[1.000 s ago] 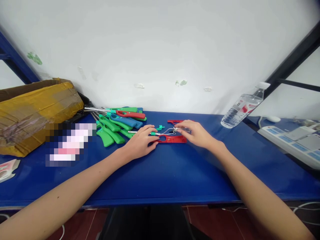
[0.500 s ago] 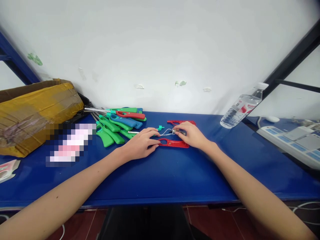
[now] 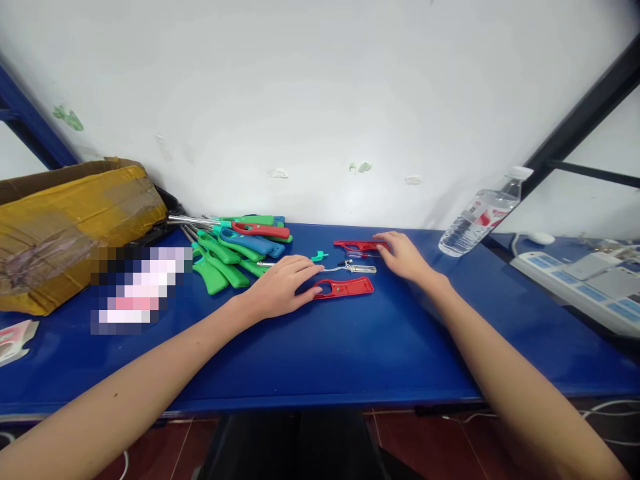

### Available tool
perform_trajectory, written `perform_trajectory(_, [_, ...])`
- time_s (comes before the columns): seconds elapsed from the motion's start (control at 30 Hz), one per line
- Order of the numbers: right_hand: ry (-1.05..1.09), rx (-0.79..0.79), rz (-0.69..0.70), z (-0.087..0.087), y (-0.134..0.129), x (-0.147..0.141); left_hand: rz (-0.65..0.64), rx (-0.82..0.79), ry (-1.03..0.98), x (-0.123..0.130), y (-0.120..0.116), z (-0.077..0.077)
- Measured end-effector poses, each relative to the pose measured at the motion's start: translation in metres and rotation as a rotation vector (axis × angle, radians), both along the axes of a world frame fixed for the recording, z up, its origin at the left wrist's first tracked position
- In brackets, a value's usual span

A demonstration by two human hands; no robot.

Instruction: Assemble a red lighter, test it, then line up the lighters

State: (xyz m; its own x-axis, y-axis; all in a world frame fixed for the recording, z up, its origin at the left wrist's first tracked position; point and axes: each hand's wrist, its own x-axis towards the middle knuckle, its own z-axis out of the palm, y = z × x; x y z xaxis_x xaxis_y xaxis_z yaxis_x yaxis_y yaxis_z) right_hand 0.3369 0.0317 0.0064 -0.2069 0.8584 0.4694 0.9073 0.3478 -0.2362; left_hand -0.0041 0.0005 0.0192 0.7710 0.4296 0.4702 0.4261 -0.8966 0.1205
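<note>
Right hand [image 3: 406,259], grip unclear, off clear tank [image 3: 363,269] to rear red shell [image 3: 369,245], bottle [image 3: 477,219] rightward.

Two bare hands reach forward, the left grip [image 3: 286,287] and the right grip [image 3: 404,257] apart and turned toward each other.
Both grips are palm down, the right one slightly farther forward. The left fingers [image 3: 301,266] lie side by side, gently bent, pointing across toward the right grip; the left thumb [image 3: 308,295] is spread away on the body side of that grip. The right fingers [image 3: 389,236] curve leftward, with the right thumb [image 3: 384,251] just beneath them. Behind each grip, the left wrist [image 3: 245,305] and right wrist [image 3: 436,285] lead into bare forearms, the left forearm [image 3: 160,370] and right forearm [image 3: 500,367] slanting outward toward the body.
</note>
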Motion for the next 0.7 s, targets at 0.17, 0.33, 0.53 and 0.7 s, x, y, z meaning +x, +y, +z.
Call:
perform_trajectory(0.17, [-0.009,-0.045,0.087,-0.014,0.011,0.005,0.03,0.011,0.06,-0.001,0.002,-0.001])
perform_trajectory(0.33, [0.06,-0.119,0.014,-0.012,0.011,0.002,0.044,0.02,0.132,-0.001,0.002,0.002])
perform_trajectory(0.53, [0.195,-0.145,-0.102,-0.01,0.009,0.004,0.111,0.009,0.218,-0.001,0.003,-0.001])
perform_trajectory(0.7, [0.289,-0.015,-0.081,0.0,0.006,-0.001,0.156,-0.04,0.288,0.003,0.006,-0.003])
